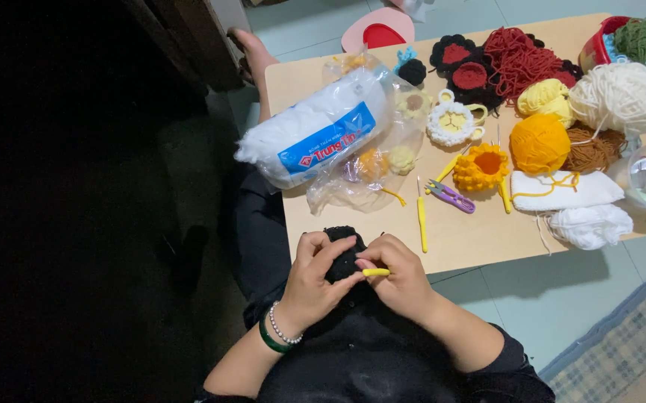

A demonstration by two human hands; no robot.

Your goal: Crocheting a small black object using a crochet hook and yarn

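The left hand (pixel 315 276), wearing a bead bracelet and a green bangle at the wrist, was closed around a black crochet piece (pixel 344 257) held at the near edge of the surface (pixel 472 239), just above the lap. The right hand (pixel 398 280) pinched a yellow-handled crochet hook (pixel 376 272) against the same piece. Judged from this grip, the stitch would go best with the left fingers pinning the work close to the hook tip and the yarn kept taut. Farther on the surface lay one bag of white stuffing (pixel 315 130), one spare yellow hook (pixel 421 220), one pair of purple snips (pixel 451 196), one sunflower piece (pixel 481 168), one orange yarn ball (pixel 539 143), one pale yellow ball (pixel 545 97) and one cream ball (pixel 622 97).
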